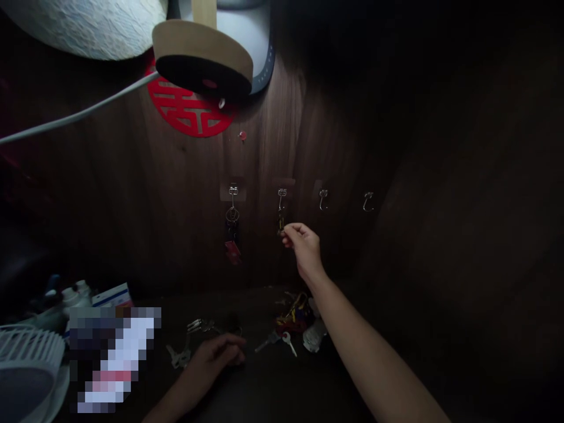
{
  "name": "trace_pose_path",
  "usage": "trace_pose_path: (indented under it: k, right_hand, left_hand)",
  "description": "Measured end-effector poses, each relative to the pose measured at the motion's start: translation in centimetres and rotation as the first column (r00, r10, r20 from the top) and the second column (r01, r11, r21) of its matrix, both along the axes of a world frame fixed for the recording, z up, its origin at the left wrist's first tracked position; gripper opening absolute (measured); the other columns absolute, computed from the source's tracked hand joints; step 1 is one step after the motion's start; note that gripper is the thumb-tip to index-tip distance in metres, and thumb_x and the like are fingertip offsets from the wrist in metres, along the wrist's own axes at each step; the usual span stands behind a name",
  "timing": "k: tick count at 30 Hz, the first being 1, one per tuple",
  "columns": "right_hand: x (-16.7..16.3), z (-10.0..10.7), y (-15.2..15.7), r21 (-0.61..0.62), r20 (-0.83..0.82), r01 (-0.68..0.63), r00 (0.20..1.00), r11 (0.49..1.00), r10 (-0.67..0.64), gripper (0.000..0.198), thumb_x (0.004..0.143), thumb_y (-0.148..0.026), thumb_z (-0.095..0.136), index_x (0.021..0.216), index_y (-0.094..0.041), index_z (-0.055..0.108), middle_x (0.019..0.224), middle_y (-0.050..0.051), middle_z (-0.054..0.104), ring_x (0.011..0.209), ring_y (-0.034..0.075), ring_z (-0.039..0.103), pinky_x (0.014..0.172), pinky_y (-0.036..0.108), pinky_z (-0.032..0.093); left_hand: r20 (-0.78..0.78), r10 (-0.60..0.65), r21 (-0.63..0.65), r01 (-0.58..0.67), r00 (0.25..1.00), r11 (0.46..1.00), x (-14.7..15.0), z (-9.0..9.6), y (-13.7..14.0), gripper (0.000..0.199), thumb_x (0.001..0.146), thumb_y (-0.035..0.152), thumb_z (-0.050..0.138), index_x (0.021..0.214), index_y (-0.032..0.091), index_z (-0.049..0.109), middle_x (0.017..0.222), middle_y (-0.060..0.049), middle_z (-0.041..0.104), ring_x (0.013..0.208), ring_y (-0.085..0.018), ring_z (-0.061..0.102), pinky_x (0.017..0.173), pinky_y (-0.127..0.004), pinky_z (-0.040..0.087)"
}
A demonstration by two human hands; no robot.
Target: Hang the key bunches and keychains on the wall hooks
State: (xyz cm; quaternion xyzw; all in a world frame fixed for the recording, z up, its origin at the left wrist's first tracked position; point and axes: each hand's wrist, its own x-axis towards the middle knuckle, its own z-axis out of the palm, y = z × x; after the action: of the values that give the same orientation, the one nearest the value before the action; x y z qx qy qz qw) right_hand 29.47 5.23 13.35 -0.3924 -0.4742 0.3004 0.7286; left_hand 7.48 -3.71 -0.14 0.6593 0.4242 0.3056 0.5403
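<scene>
My right hand (302, 244) is raised to the second hook (282, 197) on the wooden wall, thumb and fingers pinched on a small brass-coloured key (281, 226). The key is at the hook's lower end; the dim light hides whether it hangs there freely. Low on the dark surface, my left hand (215, 358) lies with its fingers loosely bent and apart, holding nothing that I can see. Silvery keys (180, 356) lie beside it. Right of it is a pile of keys (293, 320) with red, yellow and blue parts.
A key ring with a red tag (232, 249) hangs from the first hook (233, 192). Two bare hooks (324, 198) are farther right. Above are a round lamp base (202, 56), its white cable (83, 114) and a red paper cut-out (198, 120). A white slatted basket (33, 346) stands lower left.
</scene>
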Motion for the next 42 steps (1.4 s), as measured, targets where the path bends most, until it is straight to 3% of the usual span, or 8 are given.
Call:
trace_pose_path:
  k: [7, 18, 29, 37, 42]
  right_hand:
    - [0.8, 3.0, 1.7, 0.062, -0.008, 0.025, 1.0, 0.998, -0.025, 0.015, 0.063, -0.028, 0.064, 0.068, -0.015, 0.06, 0.06, -0.002, 0.061, 0.049, 0.006, 0.051, 0.044, 0.016, 0.037]
    - [0.7, 1.4, 2.6, -0.043, 0.001, -0.053, 0.999, 0.998, 0.054, 0.016, 0.064, -0.03, 0.064, 0.069, -0.015, 0.059, 0.062, -0.001, 0.061, 0.049, 0.007, 0.051, 0.041, 0.016, 0.035]
    - [0.5, -3.0, 0.2, -0.132, 0.022, -0.052, 0.998, 0.99, 0.055, 0.017, 0.065, -0.031, 0.064, 0.072, -0.016, 0.059, 0.065, -0.001, 0.063, 0.051, 0.007, 0.052, 0.044, 0.017, 0.036]
    - [-1.5, -7.6, -3.6, -0.318, 0.18, -0.149, 0.96, 0.936, 0.214, 0.015, 0.069, -0.032, 0.06, 0.071, -0.018, 0.059, 0.065, -0.002, 0.06, 0.053, 0.009, 0.053, 0.047, 0.019, 0.037]
    - [-3.2, -10.2, -5.7, -0.336, 0.356, -0.198, 0.879, 0.921, 0.319, 0.008, 0.074, -0.025, 0.056, 0.074, -0.019, 0.06, 0.061, -0.005, 0.054, 0.058, 0.01, 0.052, 0.053, 0.02, 0.037]
  left_hand:
    - [-0.006, -0.003, -0.037, 0.003, 1.0, 0.999, 0.1, 0.6, -0.1, 0.032, 0.078, 0.044, 0.049, 0.093, 0.02, 0.064, 0.076, -0.001, 0.066, 0.078, -0.017, 0.059, 0.075, -0.026, 0.044]
    - [-0.007, -0.017, -0.04, 0.017, 1.0, 0.999, 0.1, 0.3, 0.1, 0.031, 0.078, 0.042, 0.05, 0.093, 0.019, 0.064, 0.074, 0.0, 0.065, 0.075, -0.016, 0.058, 0.074, -0.025, 0.043]
    - [-0.05, -0.005, 0.005, 0.005, 0.999, 1.0, 0.0, 0.3, -0.1, 0.028, 0.079, 0.04, 0.049, 0.092, 0.022, 0.064, 0.077, 0.0, 0.067, 0.076, -0.016, 0.06, 0.071, -0.024, 0.044]
    - [-0.099, -0.019, 0.107, 0.03, 0.995, 0.994, 0.0, 0.2, -0.5, 0.027, 0.08, 0.041, 0.049, 0.081, 0.02, 0.066, 0.072, 0.0, 0.068, 0.073, -0.016, 0.06, 0.068, -0.023, 0.044]
    - [-0.08, 0.164, 0.211, -0.144, 0.983, 0.967, -0.2, 0.9, -0.7, 0.031, 0.081, 0.043, 0.047, 0.075, 0.02, 0.067, 0.064, 0.001, 0.066, 0.068, -0.017, 0.061, 0.07, -0.025, 0.044]
